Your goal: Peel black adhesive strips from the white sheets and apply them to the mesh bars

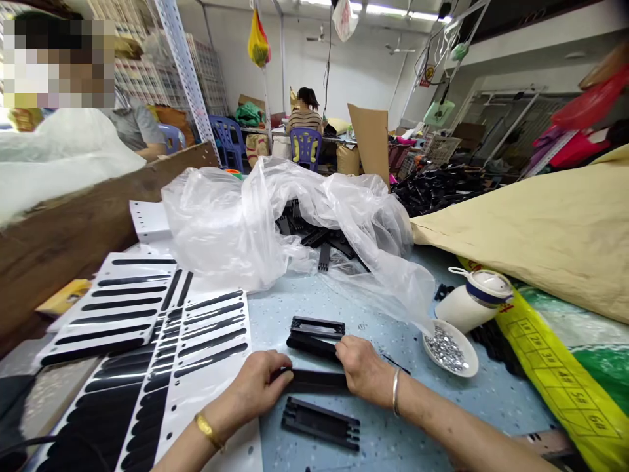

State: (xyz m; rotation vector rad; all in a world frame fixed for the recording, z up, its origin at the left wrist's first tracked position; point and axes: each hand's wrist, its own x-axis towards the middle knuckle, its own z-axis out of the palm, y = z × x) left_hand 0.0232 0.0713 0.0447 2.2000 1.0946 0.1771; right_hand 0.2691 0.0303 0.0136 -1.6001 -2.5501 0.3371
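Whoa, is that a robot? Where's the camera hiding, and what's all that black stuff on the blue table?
No robot here! These are a person's own bare hands, and the camera sits on their head, looking forward and down. There's just one picture. The left hand pinches one end of a long black piece. The right hand is at its other end, but its fingertips are hidden. On the blue table, a black slotted part lies nearer the person. White sheets with black strips spread to the left. Behind, a clear plastic bag holds more black parts. To the right is a bowl of tiny shiny bits.
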